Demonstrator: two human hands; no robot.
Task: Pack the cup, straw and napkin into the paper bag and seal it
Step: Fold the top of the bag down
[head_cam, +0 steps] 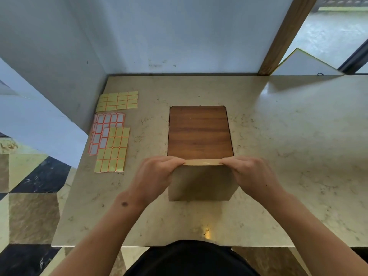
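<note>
Brown paper bag stands upright at frame centre, top folded flat; left hand and right hand each pinch the fold.

No readable text shows anywhere; the sticker sheets at the counter's left carry only blank labels with orange borders.

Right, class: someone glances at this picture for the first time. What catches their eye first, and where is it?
First, the two hands, left and right, pinching the folded top of the paper bag at the near middle of the counter. Just behind the bag lies a dark wooden board. At the left edge lie sticker sheets, yellow and white with orange borders.
</note>
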